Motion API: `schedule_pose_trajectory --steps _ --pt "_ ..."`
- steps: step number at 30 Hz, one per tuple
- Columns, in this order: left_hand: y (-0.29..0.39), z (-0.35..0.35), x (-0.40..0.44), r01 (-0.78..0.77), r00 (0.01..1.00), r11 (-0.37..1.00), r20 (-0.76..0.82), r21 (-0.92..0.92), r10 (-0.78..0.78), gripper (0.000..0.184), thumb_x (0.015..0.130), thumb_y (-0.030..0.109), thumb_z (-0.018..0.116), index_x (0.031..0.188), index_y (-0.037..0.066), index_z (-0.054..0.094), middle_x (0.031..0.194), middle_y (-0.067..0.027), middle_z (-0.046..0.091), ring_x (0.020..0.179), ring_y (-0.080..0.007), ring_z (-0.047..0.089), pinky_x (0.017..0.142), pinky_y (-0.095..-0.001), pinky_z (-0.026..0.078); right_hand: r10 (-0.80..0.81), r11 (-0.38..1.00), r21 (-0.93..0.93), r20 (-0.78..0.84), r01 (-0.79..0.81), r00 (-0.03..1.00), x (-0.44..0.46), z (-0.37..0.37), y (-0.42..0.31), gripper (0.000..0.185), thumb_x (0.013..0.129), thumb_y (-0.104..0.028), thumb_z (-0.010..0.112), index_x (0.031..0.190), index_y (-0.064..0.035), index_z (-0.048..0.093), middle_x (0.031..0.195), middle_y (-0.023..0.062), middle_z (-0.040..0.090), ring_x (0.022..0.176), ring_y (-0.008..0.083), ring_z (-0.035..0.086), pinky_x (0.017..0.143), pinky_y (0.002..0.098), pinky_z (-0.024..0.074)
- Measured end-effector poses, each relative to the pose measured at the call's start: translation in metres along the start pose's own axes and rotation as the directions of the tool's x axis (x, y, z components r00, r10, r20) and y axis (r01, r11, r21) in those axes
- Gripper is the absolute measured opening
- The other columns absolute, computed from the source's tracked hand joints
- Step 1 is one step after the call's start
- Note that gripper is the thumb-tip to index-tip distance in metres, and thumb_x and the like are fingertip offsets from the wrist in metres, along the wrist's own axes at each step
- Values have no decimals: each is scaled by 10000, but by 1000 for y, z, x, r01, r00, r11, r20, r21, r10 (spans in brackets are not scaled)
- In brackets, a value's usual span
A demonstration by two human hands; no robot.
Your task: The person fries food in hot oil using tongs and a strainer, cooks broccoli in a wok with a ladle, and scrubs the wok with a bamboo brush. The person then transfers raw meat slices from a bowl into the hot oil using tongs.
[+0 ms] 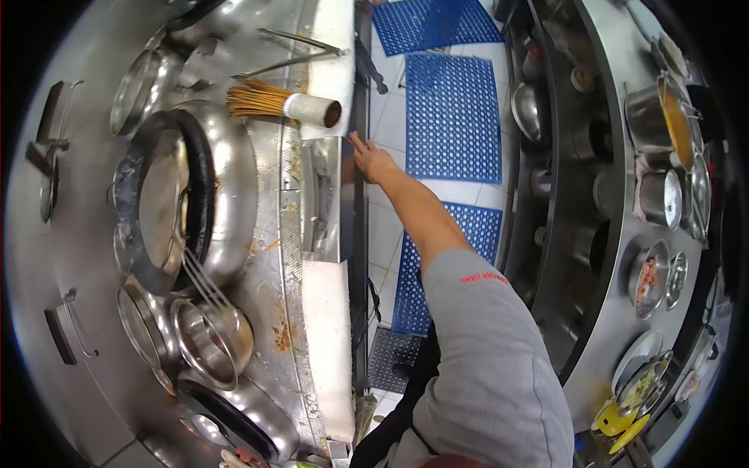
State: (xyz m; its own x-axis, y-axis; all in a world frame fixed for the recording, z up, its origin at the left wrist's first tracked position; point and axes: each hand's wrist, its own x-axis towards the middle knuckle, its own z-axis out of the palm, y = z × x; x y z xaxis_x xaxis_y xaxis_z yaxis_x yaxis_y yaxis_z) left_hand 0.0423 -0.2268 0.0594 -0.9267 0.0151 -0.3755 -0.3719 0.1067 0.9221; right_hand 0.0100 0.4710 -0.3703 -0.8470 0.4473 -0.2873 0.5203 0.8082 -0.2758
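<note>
My right hand [374, 162], at the end of a grey sleeve, reaches to the front edge of the steel cooking range [269, 304]. Its fingers are stretched out at the edge, with nothing visible in them; whether they touch it I cannot tell. Close by, a bamboo wok brush [261, 100] with a pale wrapped handle lies across a white cloth strip [324, 351]. Metal tongs [300, 56] rest beyond the brush. On the range stand a dark burner ring [201, 195] and a metal bowl [212, 347] with a wire-like utensil [204, 282] leaning over it. My left hand is not in view.
Blue perforated mats [452, 117] cover part of the tiled floor. Opposite stands a steel counter [608, 312] over shelves of pots. It carries a pot with an orange rim [654, 117], a bowl of pinkish food [647, 281] and yellow items [616, 421].
</note>
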Motion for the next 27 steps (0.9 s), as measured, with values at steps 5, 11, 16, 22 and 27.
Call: schedule_pose_trajectory --steps 5,11,16,22,27 --pt "-29 -60 -13 145 980 827 192 -542 -47 348 918 320 576 1108 30 549 950 -122 562 782 -239 548 641 -349 485 -238 967 53 549 251 801 -89 -24 -26 342 832 -308 605 1002 -34 718 930 180 706 934 336 670 761 491 554" --pt "-42 -34 -40 -198 979 747 -158 -634 126 420 887 286 583 1211 23 536 975 -192 593 819 -265 586 643 -354 505 -891 379 902 416 -208 183 -338 -105 -211 369 986 -319 544 1174 -22 656 969 67 699 780 117 638 694 255 527" --pt "-62 -51 -42 -209 965 743 -257 -636 52 275 875 186 633 1102 32 615 935 -111 693 826 -242 687 683 -412 583 -841 292 737 501 -610 202 -453 -125 -421 480 991 -349 491 1351 -33 461 1034 133 651 923 219 650 787 353 549" --pt "-62 -84 -59 -107 990 695 -12 -711 141 319 854 211 675 1111 40 596 931 -78 666 761 -206 665 694 -394 580 -794 280 689 558 -669 243 -515 -125 -533 290 945 -299 574 1126 -82 513 838 86 645 648 169 657 482 249 529" --pt "-65 -132 -83 -135 976 658 15 -741 217 370 876 247 640 1155 17 566 992 -117 675 883 -259 682 828 -430 556 -708 230 743 571 -629 416 -527 -111 -568 366 956 -321 557 1203 -54 516 672 -9 468 484 57 438 349 192 338"
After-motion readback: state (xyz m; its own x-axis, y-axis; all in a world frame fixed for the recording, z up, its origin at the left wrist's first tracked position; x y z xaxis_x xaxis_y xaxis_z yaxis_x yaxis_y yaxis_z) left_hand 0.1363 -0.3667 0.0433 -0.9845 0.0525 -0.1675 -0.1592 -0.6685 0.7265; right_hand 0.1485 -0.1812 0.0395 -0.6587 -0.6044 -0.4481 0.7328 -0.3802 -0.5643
